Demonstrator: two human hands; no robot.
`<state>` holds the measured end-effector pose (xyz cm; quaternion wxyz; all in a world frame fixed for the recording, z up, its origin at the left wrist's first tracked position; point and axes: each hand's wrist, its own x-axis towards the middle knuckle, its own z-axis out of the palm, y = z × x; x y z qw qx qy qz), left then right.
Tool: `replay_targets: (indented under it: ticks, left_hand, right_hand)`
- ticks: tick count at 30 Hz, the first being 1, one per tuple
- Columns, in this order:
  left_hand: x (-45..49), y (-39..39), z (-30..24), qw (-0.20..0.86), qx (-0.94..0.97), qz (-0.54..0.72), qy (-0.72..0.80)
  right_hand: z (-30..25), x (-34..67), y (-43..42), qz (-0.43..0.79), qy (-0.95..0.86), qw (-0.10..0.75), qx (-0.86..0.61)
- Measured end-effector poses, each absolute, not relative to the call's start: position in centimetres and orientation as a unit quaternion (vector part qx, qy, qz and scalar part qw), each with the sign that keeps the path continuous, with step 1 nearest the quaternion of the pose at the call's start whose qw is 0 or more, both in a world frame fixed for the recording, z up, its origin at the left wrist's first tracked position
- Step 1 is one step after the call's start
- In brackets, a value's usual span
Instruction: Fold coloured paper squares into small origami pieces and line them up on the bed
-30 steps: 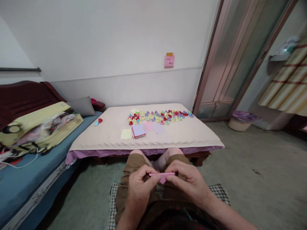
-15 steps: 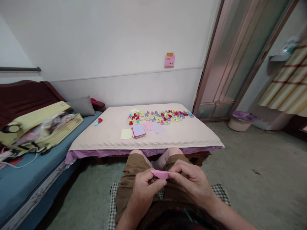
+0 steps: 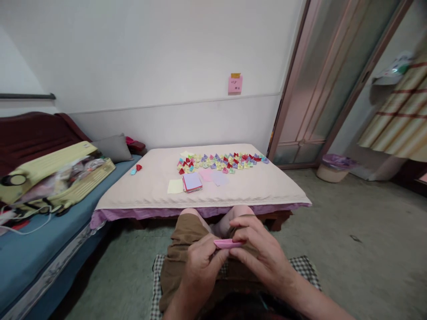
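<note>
A pink folded paper is held above my lap between both hands. My left hand pinches its left end, thumb underneath and fingers behind. My right hand has its thumb and fingers around the right end, the upper fingers bent over it. On the low table ahead lie a stack of coloured paper squares, a pale yellow sheet, a pink sheet and a lilac sheet. Behind them spread several small folded paper pieces in red, yellow, purple and green.
The low table has a cream cover. A red and a blue paper piece lie at its left. Left stands a blue-covered couch bearing an open yellow suitcase. A waste bin is on the floor at right.
The pink paper has turned flatter and shifted slightly right. My right hand's fingers have risen and bent over its right end, and the thumb has moved left beneath it.
</note>
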<state>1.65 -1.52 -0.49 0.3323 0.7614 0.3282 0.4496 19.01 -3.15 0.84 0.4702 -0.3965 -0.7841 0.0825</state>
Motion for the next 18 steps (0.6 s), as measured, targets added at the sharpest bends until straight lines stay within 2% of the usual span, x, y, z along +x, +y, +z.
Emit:
replay_targets:
  ticks: [4, 7, 13, 15, 18]
  left_hand:
    - [1.7, -1.7, -0.5, 0.304, 0.780, 0.434, 0.332]
    - [1.5, -1.8, -0.3, 0.329, 0.763, 0.424, 0.361]
    - [1.5, -1.0, -1.4, 0.634, 0.538, 0.471, 0.296]
    - [1.8, -0.9, -1.9, 0.692, 0.472, 0.477, 0.266]
    - [2.2, -0.9, -2.2, 0.718, 0.444, 0.474, 0.248]
  right_hand:
    - [1.1, 19.0, -3.1, 0.104, -0.797, 0.454, -0.384]
    - [1.4, 19.1, -3.1, 0.188, -0.772, 0.472, -0.382]
    - [0.7, 19.1, -2.5, 0.523, -0.590, 0.493, -0.367]
    - [0.1, 18.8, -2.2, 0.599, -0.522, 0.502, -0.342]
    - [-0.5, 18.3, -1.9, 0.660, -0.453, 0.510, -0.315]
